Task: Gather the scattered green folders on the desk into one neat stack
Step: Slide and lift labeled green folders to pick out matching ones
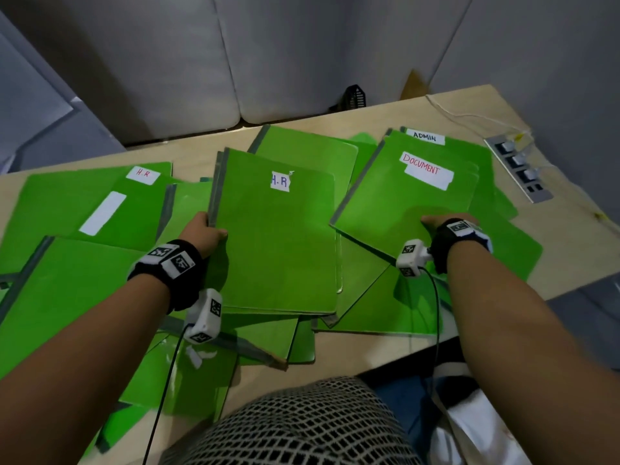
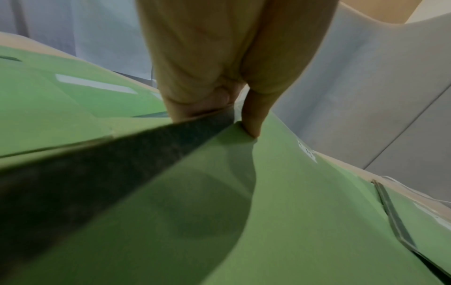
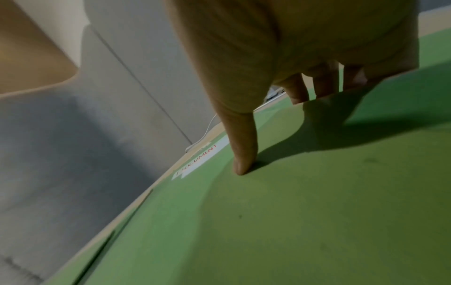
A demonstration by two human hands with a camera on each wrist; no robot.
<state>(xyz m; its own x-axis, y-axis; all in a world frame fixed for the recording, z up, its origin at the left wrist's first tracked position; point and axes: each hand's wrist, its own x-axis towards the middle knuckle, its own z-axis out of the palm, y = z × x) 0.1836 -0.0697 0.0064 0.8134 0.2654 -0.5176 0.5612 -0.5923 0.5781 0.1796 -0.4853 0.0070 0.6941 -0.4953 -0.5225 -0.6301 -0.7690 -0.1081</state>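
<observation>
Both hands (image 1: pixel 204 231) (image 1: pixel 439 222) on green folders (image 1: pixel 278 243)

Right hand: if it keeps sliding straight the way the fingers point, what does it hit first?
The right hand points up the DOCUMENT folder; it would likely first reach the white label, though depth is unclear.

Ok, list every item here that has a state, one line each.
left hand: grips the spine edge of the centre H.R folder, thumb on top
centre H.R folder: closed, atop a small pile
right hand: thumb on the DOCUMENT folder's cover, fingers under its near edge
DOCUMENT folder: closed, near edge raised
ADMIN folder: closed, mostly covered
left H.R folder: closed, flat
power strip: plugs inserted
</observation>
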